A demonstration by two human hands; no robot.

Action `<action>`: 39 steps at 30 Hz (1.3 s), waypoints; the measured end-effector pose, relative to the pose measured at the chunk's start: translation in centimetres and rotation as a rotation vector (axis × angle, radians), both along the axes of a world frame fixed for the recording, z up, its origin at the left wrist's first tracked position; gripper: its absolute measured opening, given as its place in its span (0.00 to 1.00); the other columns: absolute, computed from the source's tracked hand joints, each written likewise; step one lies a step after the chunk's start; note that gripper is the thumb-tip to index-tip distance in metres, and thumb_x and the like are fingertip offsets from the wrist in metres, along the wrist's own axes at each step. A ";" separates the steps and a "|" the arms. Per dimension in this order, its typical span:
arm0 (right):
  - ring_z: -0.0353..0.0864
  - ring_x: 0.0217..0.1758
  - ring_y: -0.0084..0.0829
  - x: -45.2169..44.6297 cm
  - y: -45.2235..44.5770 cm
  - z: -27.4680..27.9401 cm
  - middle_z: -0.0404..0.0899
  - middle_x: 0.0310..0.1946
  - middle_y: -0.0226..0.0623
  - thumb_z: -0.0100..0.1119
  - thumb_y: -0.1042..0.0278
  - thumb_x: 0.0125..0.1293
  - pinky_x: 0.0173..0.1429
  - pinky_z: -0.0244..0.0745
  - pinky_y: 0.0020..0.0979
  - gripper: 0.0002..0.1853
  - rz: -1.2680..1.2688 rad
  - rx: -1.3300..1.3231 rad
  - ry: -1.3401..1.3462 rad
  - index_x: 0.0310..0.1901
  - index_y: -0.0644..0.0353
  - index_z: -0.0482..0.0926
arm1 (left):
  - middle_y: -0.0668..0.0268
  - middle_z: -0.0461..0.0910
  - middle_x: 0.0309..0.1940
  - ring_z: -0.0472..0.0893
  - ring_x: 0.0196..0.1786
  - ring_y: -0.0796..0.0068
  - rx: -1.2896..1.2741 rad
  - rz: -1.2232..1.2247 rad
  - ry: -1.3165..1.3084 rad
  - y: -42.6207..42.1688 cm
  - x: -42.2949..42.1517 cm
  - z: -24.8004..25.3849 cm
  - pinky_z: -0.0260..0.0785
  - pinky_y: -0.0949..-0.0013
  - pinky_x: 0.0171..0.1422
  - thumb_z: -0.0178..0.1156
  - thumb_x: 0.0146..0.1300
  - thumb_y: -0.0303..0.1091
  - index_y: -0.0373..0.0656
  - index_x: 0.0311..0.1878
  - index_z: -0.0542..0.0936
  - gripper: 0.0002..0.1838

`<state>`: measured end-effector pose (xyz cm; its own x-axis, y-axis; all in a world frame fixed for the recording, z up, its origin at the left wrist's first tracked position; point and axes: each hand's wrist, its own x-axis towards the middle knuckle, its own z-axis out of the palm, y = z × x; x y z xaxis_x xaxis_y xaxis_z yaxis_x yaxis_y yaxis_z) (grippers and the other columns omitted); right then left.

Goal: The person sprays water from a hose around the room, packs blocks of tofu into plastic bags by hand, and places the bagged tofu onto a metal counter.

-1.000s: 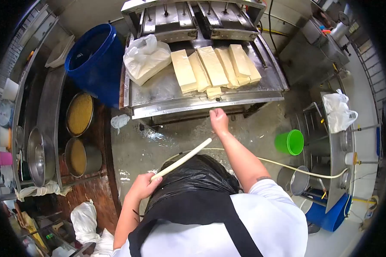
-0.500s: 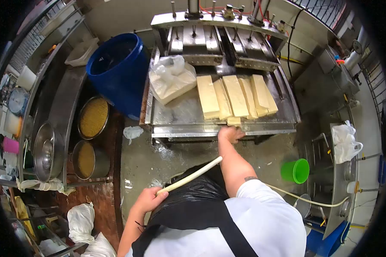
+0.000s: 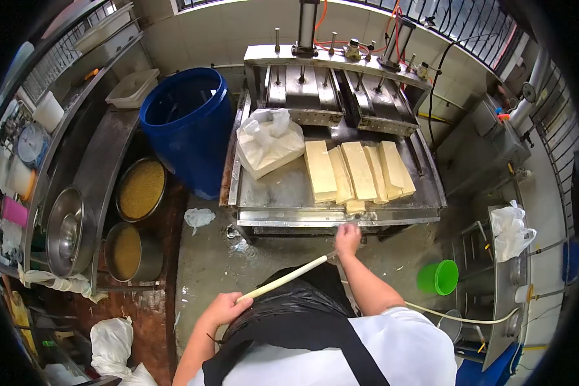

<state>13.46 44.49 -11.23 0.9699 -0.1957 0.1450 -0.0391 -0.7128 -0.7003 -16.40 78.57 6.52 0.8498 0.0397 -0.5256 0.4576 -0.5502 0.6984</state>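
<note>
Wet grey floor (image 3: 202,257) surrounds a steel table (image 3: 270,193), with a press (image 3: 328,63) standing at its far side. Upright to the left of the table: one blue barrel (image 3: 190,148). Further left and lower, two pots (image 3: 149,257) hold yellowish contents, beside a steel basin (image 3: 56,225). To the right, one green bucket (image 3: 431,278) is on the floor.

Item one, the hose (image 3: 289,276): its pale length slants across the front of my black apron (image 3: 296,321), free end up and to the right. My left hand (image 3: 228,309) is clamped around it, fingers closed. My right hand (image 3: 348,239) is just beyond that end, near the table's front edge, fingers curled together; whether they hold anything, I cannot tell.

Item two, the pale blocks (image 3: 359,170): laid side by side on the table, a small piece (image 3: 355,206) at their near end. A bulging plastic bag (image 3: 270,145) sits left of them.
</note>
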 end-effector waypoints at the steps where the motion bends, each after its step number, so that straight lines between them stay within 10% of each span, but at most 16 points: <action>1: 0.83 0.49 0.56 -1.1 -0.2 -0.4 0.86 0.48 0.47 0.62 0.63 0.70 0.56 0.79 0.51 0.10 0.101 0.087 0.087 0.40 0.62 0.85 | 0.59 0.83 0.25 0.79 0.30 0.69 -0.005 -0.027 0.032 0.2 0.1 -0.2 0.73 0.59 0.38 0.61 0.73 0.60 0.37 0.41 0.86 0.29; 3: 0.86 0.43 0.51 -2.5 -0.3 -0.4 0.87 0.45 0.42 0.63 0.61 0.71 0.49 0.82 0.48 0.10 0.205 0.171 0.174 0.40 0.60 0.84 | 0.58 0.84 0.27 0.81 0.32 0.68 -0.022 -0.045 0.018 0.7 0.2 -1.2 0.74 0.59 0.40 0.60 0.73 0.61 0.37 0.43 0.87 0.30; 5: 0.88 0.38 0.36 -4.0 -0.6 1.6 0.85 0.41 0.34 0.66 0.56 0.73 0.40 0.82 0.41 0.12 0.278 0.646 0.907 0.44 0.57 0.84 | 0.57 0.85 0.29 0.83 0.35 0.67 -0.039 -0.061 0.009 0.8 0.3 -1.9 0.75 0.59 0.42 0.60 0.73 0.62 0.38 0.44 0.87 0.30; 21: 0.83 0.37 0.26 -4.2 0.5 9.0 0.84 0.38 0.32 0.60 0.61 0.79 0.40 0.80 0.30 0.10 0.361 0.972 0.760 0.49 0.59 0.82 | 0.75 0.76 0.23 0.73 0.25 0.83 -0.502 0.200 0.031 3.1 1.7 -3.4 0.64 0.73 0.30 0.62 0.76 0.55 0.46 0.34 0.80 0.22; 34: 0.82 0.36 0.23 -5.5 6.7 7.1 0.84 0.37 0.30 0.60 0.58 0.77 0.40 0.78 0.28 0.14 0.648 0.448 0.754 0.50 0.60 0.82 | 0.75 0.66 0.17 0.63 0.15 0.82 -0.293 1.090 -0.126 8.8 -2.6 -4.9 0.55 0.72 0.18 0.57 0.77 0.62 0.48 0.28 0.72 0.29; 39: 0.86 0.57 0.49 -7.3 12.8 9.3 0.87 0.51 0.50 0.63 0.54 0.71 0.63 0.80 0.42 0.21 1.001 0.099 0.386 0.57 0.60 0.83 | 0.76 0.63 0.17 0.61 0.16 0.82 -0.541 1.292 -0.486 9.4 2.7 0.1 0.56 0.71 0.20 0.51 0.81 0.61 0.47 0.32 0.71 0.28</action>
